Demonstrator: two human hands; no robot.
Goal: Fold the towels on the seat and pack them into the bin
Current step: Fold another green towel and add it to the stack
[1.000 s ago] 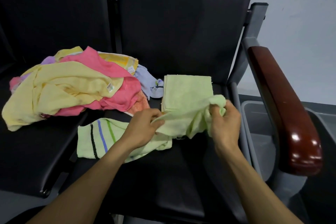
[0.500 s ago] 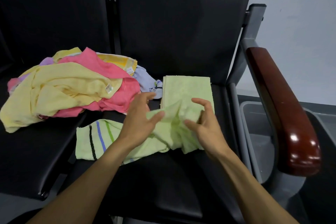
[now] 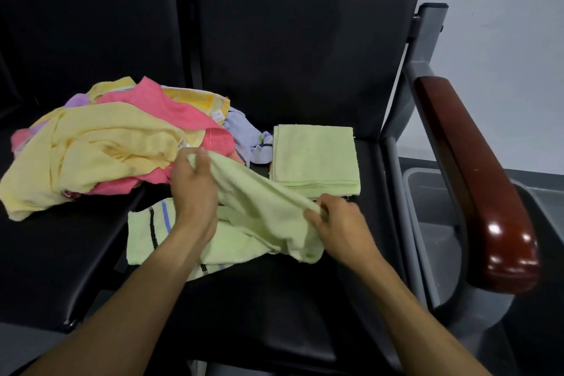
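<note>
Fingers (image 3: 200,159) of the left hand (image 3: 192,189) curl round one end of a plain pale-green towel (image 3: 259,210); the right hand (image 3: 338,223) pinches the other end, so both grip the same cloth. Head view, the only one: taking the folded green towel (image 3: 316,159) as landmark, the held towel hangs just in front of it and to its left, lifted off the black seat (image 3: 274,299), its long axis slanting from the left hand, up near the heap, down toward the right hand, which sits just in front of the landmark's near edge. Slack cloth sags below the stretched edge and bunches under the right wrist. Judgement: the next move turns on that slant, since the stretched edge needs squaring before a fold. Right hand is the nearer to the grey bin (image 3: 433,223), which stands right of the landmark, beyond the seat frame and under the wooden armrest (image 3: 476,180); no towel shows in the visible part of it. Counts: two hands; one held towel; one folded stack, layers not separable; one striped green towel (image 3: 146,235) flat beneath the held one; one loose heap (image 3: 100,146) left of the landmark with yellow, pink, purple and pale-blue pieces, exact number not countable; one bin.
</note>
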